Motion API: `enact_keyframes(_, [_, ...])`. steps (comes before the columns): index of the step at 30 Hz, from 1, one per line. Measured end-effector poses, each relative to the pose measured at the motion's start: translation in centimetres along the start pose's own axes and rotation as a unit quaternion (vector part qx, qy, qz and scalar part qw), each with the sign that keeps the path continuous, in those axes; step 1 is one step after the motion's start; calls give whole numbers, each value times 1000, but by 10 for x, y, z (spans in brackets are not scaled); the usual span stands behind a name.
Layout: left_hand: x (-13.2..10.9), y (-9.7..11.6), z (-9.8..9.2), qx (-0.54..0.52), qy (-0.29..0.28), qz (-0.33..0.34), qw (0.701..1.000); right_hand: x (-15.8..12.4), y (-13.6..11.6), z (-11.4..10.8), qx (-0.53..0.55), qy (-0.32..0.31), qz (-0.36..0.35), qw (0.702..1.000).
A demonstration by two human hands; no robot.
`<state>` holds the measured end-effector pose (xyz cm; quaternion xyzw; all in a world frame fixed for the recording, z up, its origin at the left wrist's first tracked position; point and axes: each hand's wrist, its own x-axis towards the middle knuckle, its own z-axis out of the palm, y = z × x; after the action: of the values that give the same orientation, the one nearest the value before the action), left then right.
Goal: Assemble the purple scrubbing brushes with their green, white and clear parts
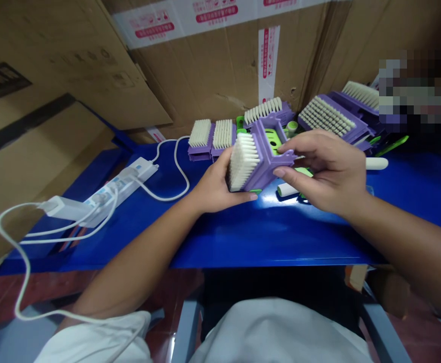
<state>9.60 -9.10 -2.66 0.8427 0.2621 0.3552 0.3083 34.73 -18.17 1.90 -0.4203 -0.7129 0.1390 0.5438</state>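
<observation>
My left hand (219, 184) is wrapped round a purple plastic brush head (267, 164) with cream bristles that face left. Inside its open frame sits a bright green insert (272, 141). My right hand (328, 166) pinches the right edge of the same brush head, thumb below and fingertips above near the green insert. Under the right hand, a short white and green handle piece (288, 189) lies on the blue table (243, 237). Whether the right fingers hold a small part as well is hidden.
Several more purple brush heads (326, 118) stand along the table's back edge, before tall cardboard boxes (220, 65). A white power strip (118, 191) with plugged cables lies at left. A white rod (376, 163) sticks out past my right hand. Another person is at far right.
</observation>
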Motion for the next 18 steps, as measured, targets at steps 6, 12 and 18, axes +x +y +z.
enact_keyframes(6, [-1, 6, 6, 12, 60, -33, 998, -1, 7, 4, 84, -34, 75, 993])
enact_keyframes(12, [2, 7, 5, 5, 88, -63, 994, 16, 13, -19, -35, -140, 59, 988])
enact_keyframes(18, [3, 3, 6, -4, 86, -63, 994, 25, 12, -32, -364, -423, -1, 830])
